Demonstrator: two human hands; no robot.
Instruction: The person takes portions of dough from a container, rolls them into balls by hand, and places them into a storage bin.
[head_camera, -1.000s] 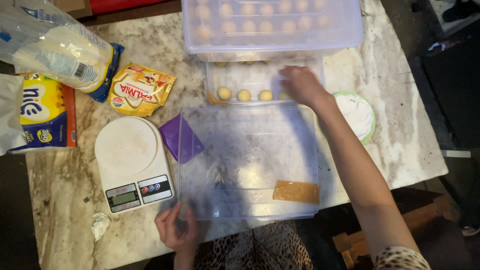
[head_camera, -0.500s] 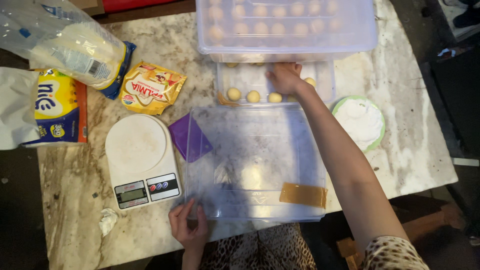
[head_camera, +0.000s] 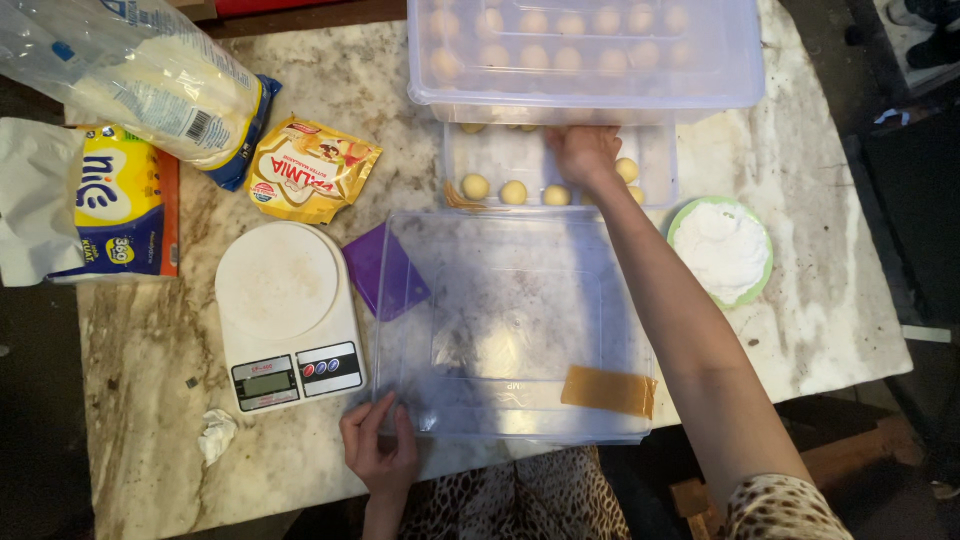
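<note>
Fingers of the left hand (head_camera: 380, 450) press flat on the near-left corner of the clear lid (head_camera: 515, 325), whose long axis runs left to right; the right hand (head_camera: 585, 150) reaches past it into the small tray (head_camera: 480, 150) of dough balls (head_camera: 475, 186), grip unclear. Left of the lid lie a purple scraper (head_camera: 385, 275) and white scale (head_camera: 285, 315); beyond those, a yellow pouch (head_camera: 310, 170), a yellow-blue bag (head_camera: 120, 205) and a clear bag (head_camera: 140, 70).

Even overhead light, soft shadows, dark blurred edges.

Three clear plastic containers (head_camera: 520, 330), one kitchen scale (head_camera: 285, 310), one bowl of flour (head_camera: 722, 250) — four food packets (head_camera: 310, 170).
</note>
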